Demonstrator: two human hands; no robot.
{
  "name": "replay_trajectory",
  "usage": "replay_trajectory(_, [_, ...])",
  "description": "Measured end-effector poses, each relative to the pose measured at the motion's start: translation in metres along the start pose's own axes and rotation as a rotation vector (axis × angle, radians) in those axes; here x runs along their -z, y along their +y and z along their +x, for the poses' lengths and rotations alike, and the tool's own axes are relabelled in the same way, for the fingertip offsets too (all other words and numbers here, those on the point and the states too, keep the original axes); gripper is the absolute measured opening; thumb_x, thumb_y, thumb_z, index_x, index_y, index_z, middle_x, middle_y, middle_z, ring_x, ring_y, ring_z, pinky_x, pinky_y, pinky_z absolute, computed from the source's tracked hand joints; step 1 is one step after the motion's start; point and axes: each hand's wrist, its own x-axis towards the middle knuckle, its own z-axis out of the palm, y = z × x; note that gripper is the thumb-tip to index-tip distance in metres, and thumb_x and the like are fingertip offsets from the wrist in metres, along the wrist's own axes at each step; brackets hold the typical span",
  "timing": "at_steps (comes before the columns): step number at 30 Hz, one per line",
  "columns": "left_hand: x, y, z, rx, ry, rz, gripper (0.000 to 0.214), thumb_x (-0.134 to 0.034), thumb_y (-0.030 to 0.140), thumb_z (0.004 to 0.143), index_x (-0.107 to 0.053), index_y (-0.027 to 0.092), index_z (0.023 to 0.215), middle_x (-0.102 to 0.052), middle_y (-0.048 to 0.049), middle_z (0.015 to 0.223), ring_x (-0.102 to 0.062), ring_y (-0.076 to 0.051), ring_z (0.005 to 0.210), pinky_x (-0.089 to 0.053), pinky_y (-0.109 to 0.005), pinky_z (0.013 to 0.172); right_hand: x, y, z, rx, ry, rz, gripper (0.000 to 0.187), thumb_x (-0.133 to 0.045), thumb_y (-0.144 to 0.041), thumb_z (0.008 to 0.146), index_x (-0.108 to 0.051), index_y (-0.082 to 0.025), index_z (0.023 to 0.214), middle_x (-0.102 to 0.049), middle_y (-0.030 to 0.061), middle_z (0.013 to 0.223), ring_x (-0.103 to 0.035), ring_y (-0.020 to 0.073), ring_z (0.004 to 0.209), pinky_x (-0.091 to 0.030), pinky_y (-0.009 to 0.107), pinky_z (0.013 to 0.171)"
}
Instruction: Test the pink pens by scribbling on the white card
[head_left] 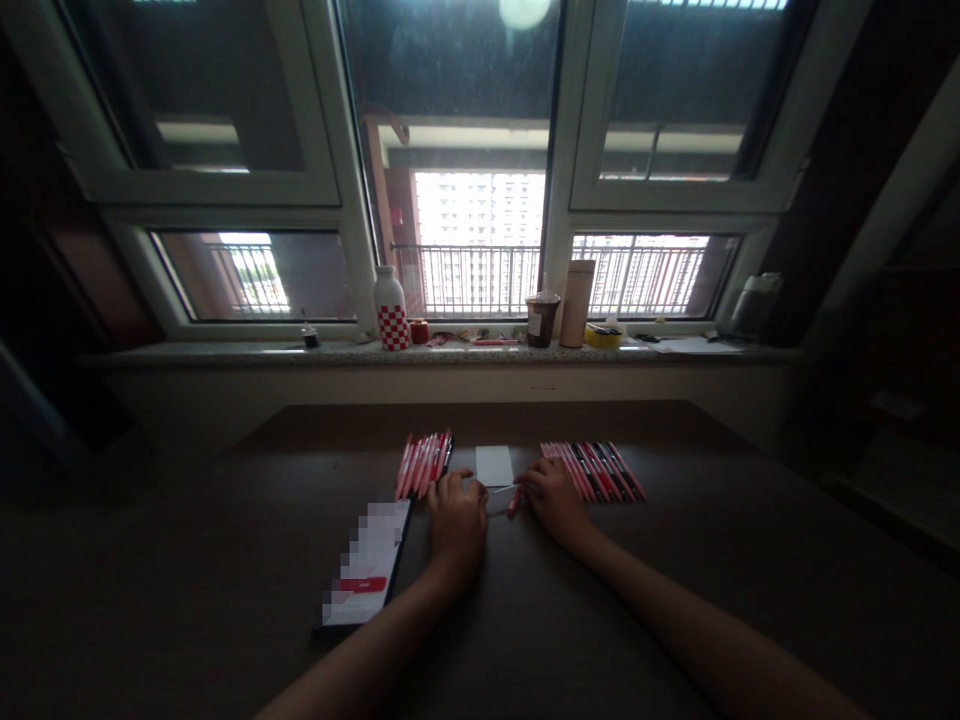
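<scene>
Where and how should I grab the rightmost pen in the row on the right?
I'd probably pinch that pen mid-length, coming from above and its right: it's slim and lies flat, and the neighbouring pens sit only to its left.

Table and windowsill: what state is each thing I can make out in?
Left hand: fingers bent, grip unclear.
Right hand: fingers bent, grip unclear.
Left pens: lying side by side.
Right pens: lying side by side.
White paper: flat between the pens.
Phone-like thing: flat, bright face up.
Checked bottle: upright.
Cup: upright, lidded.
Tall flask: upright.
</scene>
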Motion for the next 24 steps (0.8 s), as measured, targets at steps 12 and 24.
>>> replay_trajectory(12, [-0.0015,-0.0004,0.0007,-0.026,-0.012,-0.038,0.019,-0.046,0.022,0.086,-0.064,0.020,0.090,-0.055,-0.0065,0.114,-0.045,-0.023,0.107,-0.033,-0.041,0.096,-0.0001,-0.0007,-0.0004,0.047,-0.005,0.030,0.016,-0.061,-0.012,0.082,-0.072,-0.022,0.089,-0.060,0.0050,0.088,-0.048,0.0207,0.094,-0.039,0.033,0.084])
replay_trajectory(24, [-0.0010,-0.0001,0.0007,-0.018,-0.022,-0.059,0.019,-0.048,0.023,0.086,-0.064,0.021,0.096,-0.055,-0.0058,0.114,-0.045,-0.023,0.108,-0.031,-0.041,0.097,0.0012,-0.0017,0.0002,0.027,-0.006,0.016,0.016,-0.061,-0.012,0.082,-0.072,-0.022,0.088,-0.061,0.0054,0.087,-0.048,0.0211,0.094,-0.038,0.033,0.083])
